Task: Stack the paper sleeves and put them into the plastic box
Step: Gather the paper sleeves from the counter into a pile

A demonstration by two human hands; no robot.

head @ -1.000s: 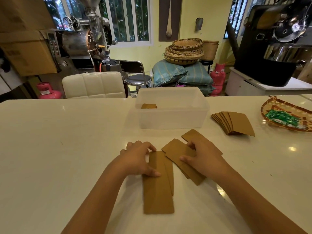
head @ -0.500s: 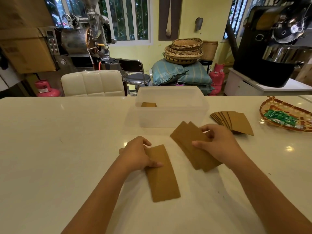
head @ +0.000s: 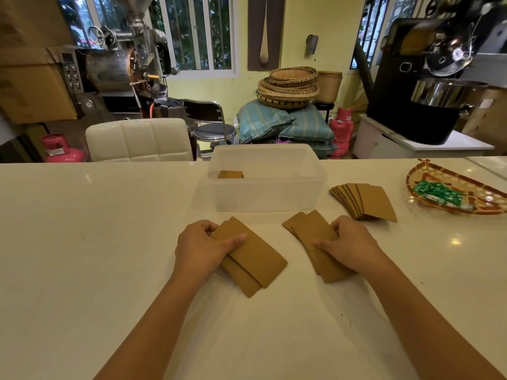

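Note:
Brown paper sleeves lie flat on the white table. My left hand (head: 205, 246) grips a small pile of sleeves (head: 256, 263) at its upper left end, thumb on top. To the right, my right hand (head: 347, 244) holds a second small pile of sleeves (head: 310, 231), fingers pressed on it. Behind both piles stands the clear plastic box (head: 267, 197), with a few sleeves (head: 230, 174) inside at its left end. A fanned stack of further sleeves (head: 366, 201) rests right of the box.
A woven tray (head: 428, 201) with green packets sits at the table's right edge. Beyond the far edge are a white padded chair (head: 140, 139), a stool, sacks with baskets, and roasting machines.
The two hands have drawn apart, each with its own pile. The left pile has turned clockwise and shows two offset sleeves; the right pile has slid a little to the right.

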